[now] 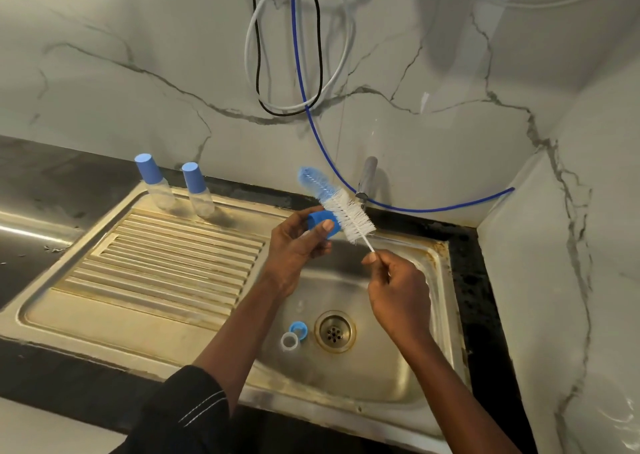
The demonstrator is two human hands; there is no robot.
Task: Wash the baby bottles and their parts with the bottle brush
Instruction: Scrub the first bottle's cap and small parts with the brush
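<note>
Over the sink point(442, 282) basin, both hands are up doing the scrubbing bit. The left hand point(294, 249) has its fingers and thumb curled round a small blue cap point(320, 219), thumb pressed across the front of it. The right hand point(394, 287) is closed on the thin white handle of the brush point(346, 213), pinching it low down near the end.

The thing that matters here: the brush runs on a diagonal, from the right hand up and to the left, and the cap sits right against the left side of the white bristles, touching them. So the brush isn't inside the cap right now, it's alongside it. The blue-tipped end sticks out well past the cap, towards the wall. I can't tell which way the cap's opening faces. My guess is that to do the inside, the tip needs to be lined up with the opening.

The brush looks soft and bendy, white bristles with a blue tuft at the top. The cap is plain solid blue plastic.

Down in the basin there's a blue ring point(298, 329) and a clear ring point(289, 341), touching, just left of the drain point(335, 330). On the draining board point(166, 256) a bottle point(154, 183) and a second bottle point(199, 190) stand upright, caps on, well apart from the hands.
</note>
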